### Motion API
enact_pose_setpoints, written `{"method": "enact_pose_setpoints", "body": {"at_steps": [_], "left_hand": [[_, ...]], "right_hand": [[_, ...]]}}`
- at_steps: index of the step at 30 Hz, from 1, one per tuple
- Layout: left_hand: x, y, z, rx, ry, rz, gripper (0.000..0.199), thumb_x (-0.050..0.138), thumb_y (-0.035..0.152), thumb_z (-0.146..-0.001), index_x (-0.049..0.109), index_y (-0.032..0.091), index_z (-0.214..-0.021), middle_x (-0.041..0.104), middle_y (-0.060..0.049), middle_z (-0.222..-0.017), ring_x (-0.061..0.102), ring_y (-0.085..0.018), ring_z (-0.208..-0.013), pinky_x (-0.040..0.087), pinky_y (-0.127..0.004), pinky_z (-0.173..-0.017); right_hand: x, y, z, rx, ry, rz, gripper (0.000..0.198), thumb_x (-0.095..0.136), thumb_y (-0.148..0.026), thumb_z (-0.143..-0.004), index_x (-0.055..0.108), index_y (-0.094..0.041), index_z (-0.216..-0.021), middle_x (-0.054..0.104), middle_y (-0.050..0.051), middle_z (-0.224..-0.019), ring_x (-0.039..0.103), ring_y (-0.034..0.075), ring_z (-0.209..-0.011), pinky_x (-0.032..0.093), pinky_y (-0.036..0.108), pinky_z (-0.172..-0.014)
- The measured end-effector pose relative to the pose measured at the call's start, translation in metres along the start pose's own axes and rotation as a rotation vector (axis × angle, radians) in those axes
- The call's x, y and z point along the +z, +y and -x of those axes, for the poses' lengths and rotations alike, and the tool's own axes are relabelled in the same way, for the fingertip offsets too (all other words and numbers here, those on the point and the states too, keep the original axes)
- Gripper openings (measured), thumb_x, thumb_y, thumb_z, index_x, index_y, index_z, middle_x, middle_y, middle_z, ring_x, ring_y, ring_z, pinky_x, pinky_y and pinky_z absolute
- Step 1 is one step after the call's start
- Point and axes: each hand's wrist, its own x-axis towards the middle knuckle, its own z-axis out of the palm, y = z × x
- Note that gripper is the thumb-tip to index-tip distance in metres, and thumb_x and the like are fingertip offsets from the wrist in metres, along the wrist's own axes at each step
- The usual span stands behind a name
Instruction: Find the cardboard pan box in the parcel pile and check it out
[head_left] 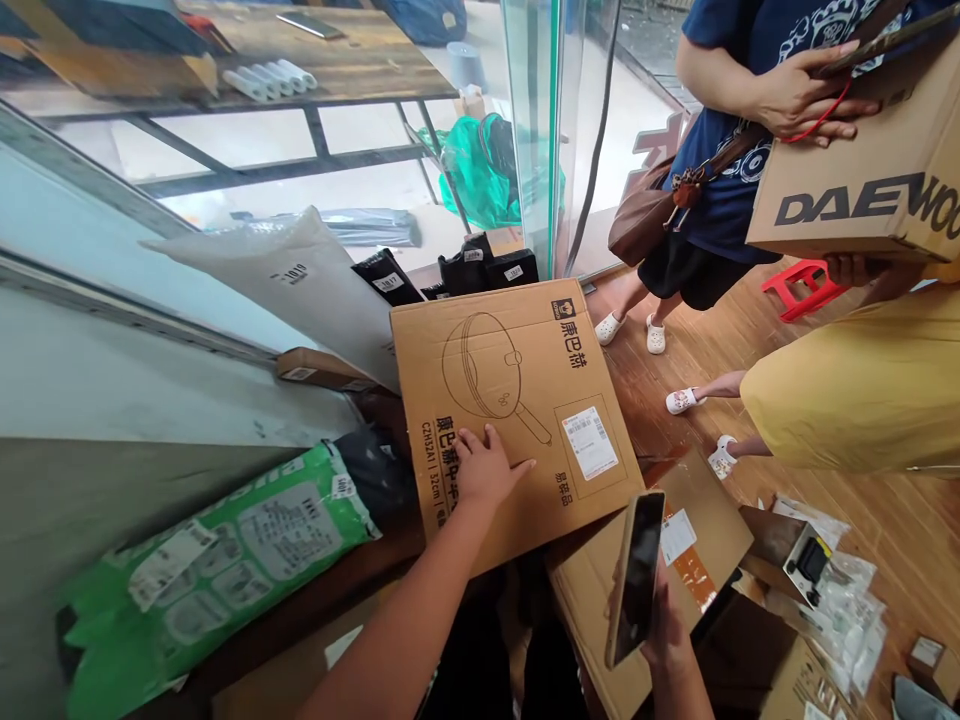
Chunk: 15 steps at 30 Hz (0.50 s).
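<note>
Nearest the lens, the right hand is clenched around a dark phone, tilted toward the flat cardboard box; the left hand lies released, palm down, on the box's lower edge. Steadying the box there and squaring the phone over the white shipping label would likely serve best. Printed with a pan outline, the box leans on parcels beside a green package.

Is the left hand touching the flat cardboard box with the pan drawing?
Touching. The head view shows the left hand lying palm-down, fingers spread, on the cardboard box, with no gap visible beneath it.
</note>
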Motion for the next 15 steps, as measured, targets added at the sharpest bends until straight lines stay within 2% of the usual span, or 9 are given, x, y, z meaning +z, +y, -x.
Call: {"method": "enact_pose_setpoints", "body": {"at_steps": [2,5,9,12,15], "left_hand": [[0.000,-0.001,0.000,0.012,0.005,-0.023,0.106,0.058,0.068,-0.087,0.024,-0.005,-0.156,0.029,-0.044,-0.154,0.032,-0.051,-0.146,0.029,-0.046,-0.118],[0.001,-0.002,-0.001,0.022,0.013,-0.037,0.105,0.057,0.068,-0.088,0.025,-0.004,-0.156,0.029,-0.043,-0.154,0.033,-0.051,-0.146,0.033,-0.046,-0.115],[0.002,-0.002,0.000,0.030,0.032,-0.045,0.105,0.058,0.067,-0.088,0.026,-0.005,-0.156,0.031,-0.043,-0.153,0.034,-0.051,-0.145,0.036,-0.045,-0.114],[0.003,-0.003,0.000,0.038,0.043,-0.048,0.104,0.059,0.068,-0.087,0.027,-0.005,-0.156,0.032,-0.044,-0.153,0.036,-0.051,-0.144,0.041,-0.046,-0.109],[0.003,-0.004,-0.001,0.050,0.055,-0.053,0.105,0.057,0.069,-0.087,0.027,-0.005,-0.156,0.032,-0.045,-0.152,0.037,-0.052,-0.143,0.046,-0.047,-0.105]], "right_hand": [[0.008,0.005,-0.006,0.030,-0.007,-0.093,0.079,0.079,-0.075,-0.061,0.068,-0.030,-0.124,0.077,0.009,-0.100,0.072,0.029,-0.080,0.061,0.046,-0.073],[0.025,0.004,-0.016,0.030,0.000,-0.147,0.069,0.089,-0.056,-0.061,0.069,-0.034,-0.123,0.076,0.006,-0.117,0.074,0.029,-0.097,0.060,0.047,-0.090],[0.046,-0.008,-0.021,0.060,-0.018,-0.066,0.073,0.091,-0.034,-0.063,0.063,-0.032,-0.130,0.078,0.008,-0.113,0.075,0.029,-0.094,0.060,0.046,-0.087],[0.053,-0.013,-0.023,0.073,0.093,-0.030,0.074,0.092,-0.035,-0.061,0.063,-0.032,-0.129,0.080,0.005,-0.105,0.076,0.027,-0.087,0.061,0.043,-0.083],[0.055,-0.012,-0.027,0.060,0.301,-0.034,0.062,0.088,-0.051,-0.063,0.069,-0.029,-0.118,0.080,0.004,-0.101,0.075,0.024,-0.085,0.061,0.040,-0.082]]}}
